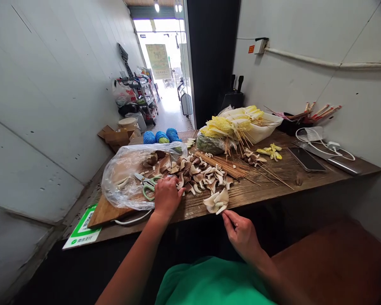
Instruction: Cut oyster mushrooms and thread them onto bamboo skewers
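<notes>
A heap of torn oyster mushroom pieces (197, 173) lies on the wooden table. Over its left edge reaches my left hand (167, 195), palm down, thumb apart from the fingers; the fingertips are partly hidden among the mushrooms. Green-handled scissors (148, 186) lie right beside that hand, on a clear plastic bag (114, 173) with larger mushrooms inside. At the table's front edge my right hand (241, 233) pinches the end of a skewer, mostly hidden, that bears a cluster of mushroom pieces (217, 201). Loose bamboo skewers (227, 166) lie behind the heap.
Skewered yellow cabbage leaves (235, 120) fill a white tub (268, 129) at the back. Beside them sit blue-netted produce (161, 136). A phone (306, 159), a knife (343, 165) and a white cable (317, 142) lie right. A cutting board (104, 211) is under the bag.
</notes>
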